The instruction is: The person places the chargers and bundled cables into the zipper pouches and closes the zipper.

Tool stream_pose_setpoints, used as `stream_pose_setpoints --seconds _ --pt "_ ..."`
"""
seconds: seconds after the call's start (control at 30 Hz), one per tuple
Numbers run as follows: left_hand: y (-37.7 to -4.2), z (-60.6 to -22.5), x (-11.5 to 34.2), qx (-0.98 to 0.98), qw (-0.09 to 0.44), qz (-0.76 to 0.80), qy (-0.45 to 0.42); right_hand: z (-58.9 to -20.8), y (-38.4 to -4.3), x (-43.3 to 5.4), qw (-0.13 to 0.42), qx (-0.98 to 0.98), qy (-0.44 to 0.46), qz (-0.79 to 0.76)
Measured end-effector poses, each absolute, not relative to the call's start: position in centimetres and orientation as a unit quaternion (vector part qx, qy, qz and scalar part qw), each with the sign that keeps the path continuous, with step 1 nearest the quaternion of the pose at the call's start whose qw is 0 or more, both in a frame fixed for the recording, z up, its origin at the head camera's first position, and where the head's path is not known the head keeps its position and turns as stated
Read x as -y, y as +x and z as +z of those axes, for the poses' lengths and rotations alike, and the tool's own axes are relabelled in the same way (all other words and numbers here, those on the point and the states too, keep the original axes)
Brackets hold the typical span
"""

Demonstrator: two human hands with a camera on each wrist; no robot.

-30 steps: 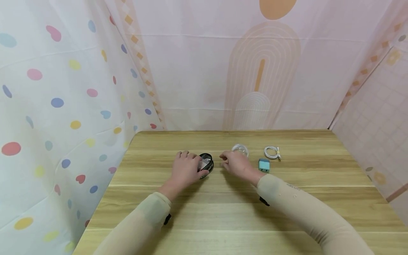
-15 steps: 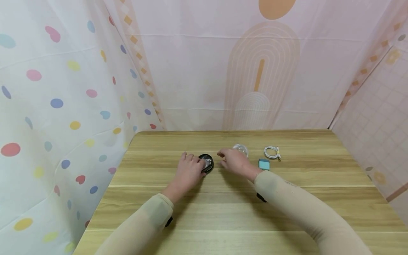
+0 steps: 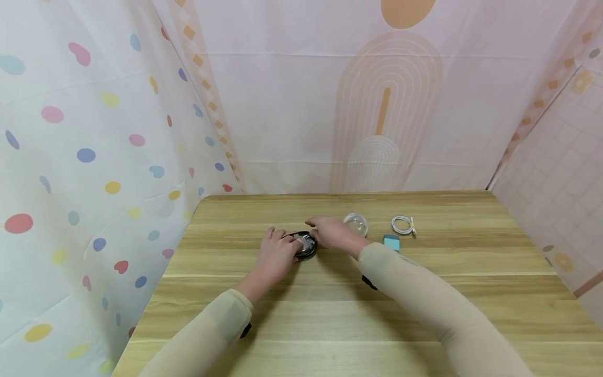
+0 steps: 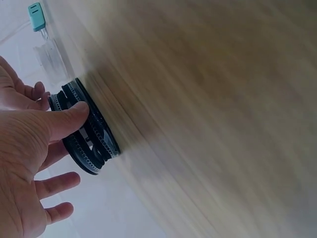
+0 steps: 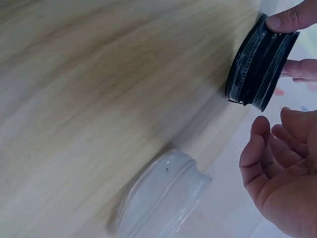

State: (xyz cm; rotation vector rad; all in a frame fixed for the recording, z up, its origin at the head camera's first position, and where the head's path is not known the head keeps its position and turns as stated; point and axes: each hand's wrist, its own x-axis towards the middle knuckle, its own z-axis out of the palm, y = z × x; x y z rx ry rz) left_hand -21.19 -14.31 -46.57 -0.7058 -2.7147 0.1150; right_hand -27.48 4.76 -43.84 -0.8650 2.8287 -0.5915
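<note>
A small round black case (image 3: 307, 246) with zipper teeth round its side and a see-through top sits on the table. My left hand (image 3: 275, 256) grips it from the left, the thumb over its side in the left wrist view, while other fingers spread away. Close to the case's far right edge is my right hand (image 3: 332, 233). In the right wrist view its fingers (image 5: 260, 131) are loosely curled with nothing visible between them, apart from the black case (image 5: 260, 64). A clear round case (image 3: 356, 224) lies just right of that hand.
To the right on the wooden table (image 3: 330, 324) stand a teal charger plug (image 3: 391, 242) and, behind it, a coiled white cable (image 3: 393, 226) with a yellow tie. Patterned curtains (image 3: 282, 120) hang along the table's back and sides.
My right hand has moved left toward the black case. My left hand has shifted its hold on the case, which has turned and now shows its round top more.
</note>
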Motion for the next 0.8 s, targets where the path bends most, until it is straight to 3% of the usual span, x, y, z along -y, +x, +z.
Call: stream_pose_setpoints --seconds 0.37,0.8 --pt "-21.1 -46.7 14.9 0.948 0.17 0.039 -0.266 -45.0 -28.1 -3.3 0.127 -0.925 -0.274 -0.23" --pt "-21.1 -46.9 15.2 0.949 0.159 0.039 -0.27 -45.4 -28.3 -4.0 0.1 -0.91 -0.292 -0.278"
